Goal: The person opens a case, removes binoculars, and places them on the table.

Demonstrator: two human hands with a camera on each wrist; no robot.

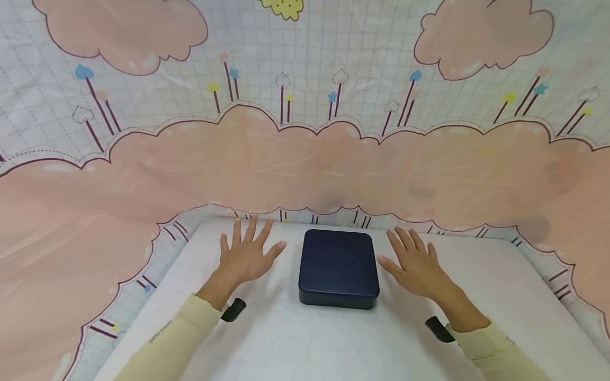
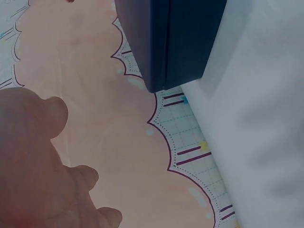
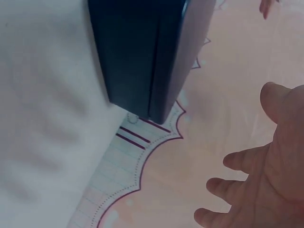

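A dark navy box (image 1: 339,262) with rounded corners lies flat on the white table, its lid seam showing in both wrist views. To its left, my left hand (image 1: 245,257) is held with fingers straight and spread, apart from the box. On the other side my right hand (image 1: 416,267) is spread in the same way, its thumb nearest the box but not touching it. The left wrist view shows the box's side (image 2: 185,42) and part of the left palm. In the right wrist view the box (image 3: 128,57) stands beyond the right fingers (image 3: 242,161).
The white table (image 1: 295,344) reaches back to a patterned cloth (image 1: 305,169) with pink clouds, which hangs behind and around its edges. A black wrist strap piece (image 1: 233,310) sits at the left wrist, another black piece (image 1: 439,329) at the right.
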